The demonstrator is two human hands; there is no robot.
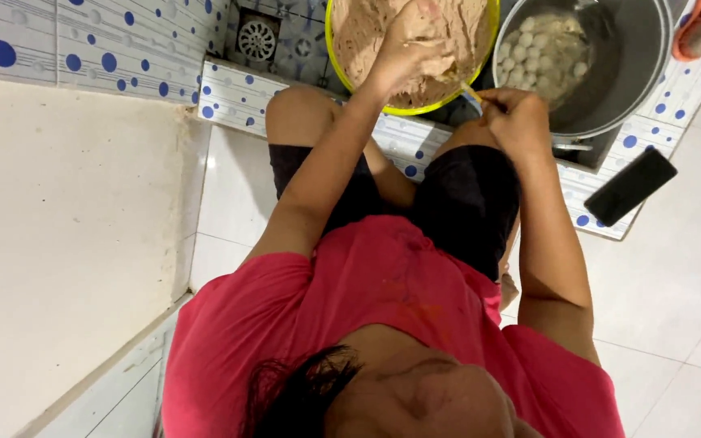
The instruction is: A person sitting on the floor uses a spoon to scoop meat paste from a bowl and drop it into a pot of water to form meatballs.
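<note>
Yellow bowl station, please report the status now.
Left hand in paste in yellow bowl. Right hand grips spoon beside metal pot of balls. Nothing in the way.

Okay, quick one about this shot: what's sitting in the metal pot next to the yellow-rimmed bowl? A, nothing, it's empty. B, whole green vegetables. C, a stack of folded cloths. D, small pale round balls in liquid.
D: the metal pot holds many small pale round balls in cloudy liquid, beside the yellow-rimmed bowl of brownish paste, where the left hand is pressed in.
</note>
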